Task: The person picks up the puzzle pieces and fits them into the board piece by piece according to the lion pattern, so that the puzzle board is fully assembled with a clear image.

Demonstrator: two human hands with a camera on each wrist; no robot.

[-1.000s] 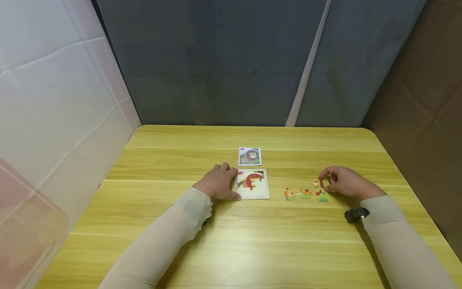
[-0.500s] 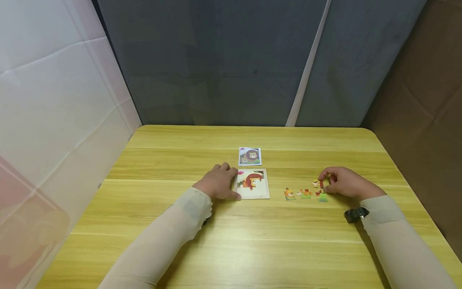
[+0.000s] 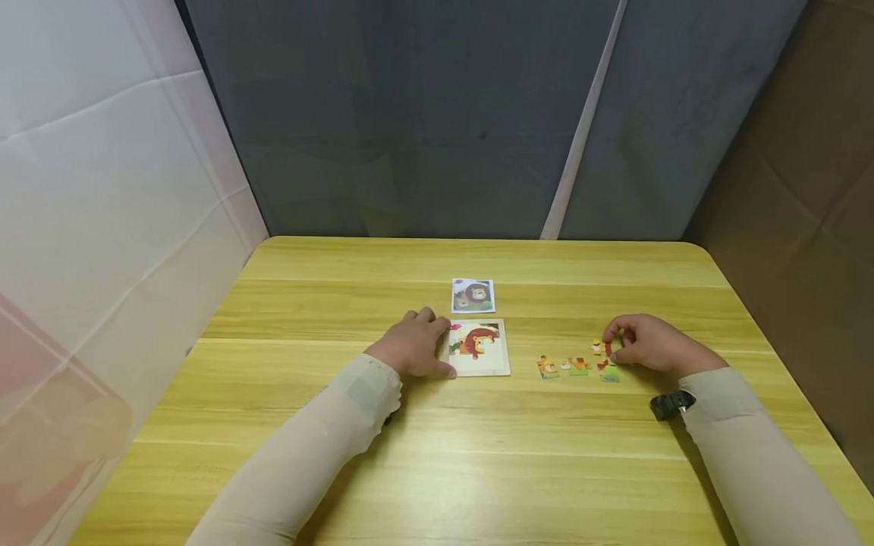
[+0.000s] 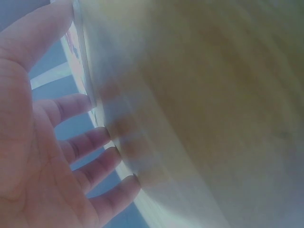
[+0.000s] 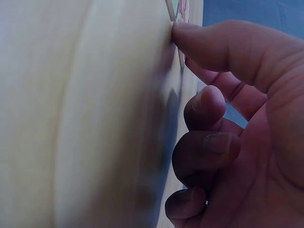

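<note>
Grey curtains stand behind the yellow wooden desk. On it, a square lion puzzle board is steadied at its left edge by the left hand, fingers relaxed. A small red puzzle piece is pinched by the right hand, just above the loose coloured pieces.

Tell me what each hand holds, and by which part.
Right hand pinches a small puzzle piece by its edges. Left hand rests against the puzzle board, holding nothing.
</note>
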